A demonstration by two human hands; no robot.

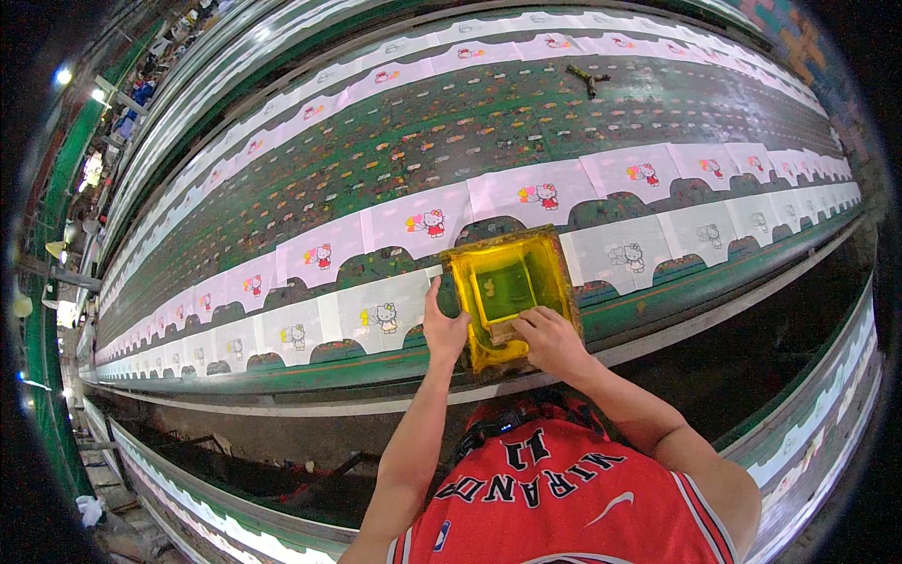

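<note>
A screen printing frame (568, 282) with yellow ink lies over the near row of white fabric pieces, slightly turned. My left hand (444, 327) grips the frame's left side, thumb and fingers about its edge. My right hand (552, 344) is closed on a small squeegee (505, 329) inside the frame, toward its near side. Thick yellow ink (496, 355) pools along the near edge, and the mesh (512, 285) shows a greenish window. Whatever lies beneath the frame is hidden. Beside it to the left, a fabric piece (383, 320) bears a cartoon cat with yellow balloons.
The long green printing table (404, 122) carries rows of fabric pieces with cartoon cats; the second row (536, 193) has red and pink colour added. A dark forked object (589, 81) lies near the far side. Another table (808, 442) stands behind me, across a dark aisle.
</note>
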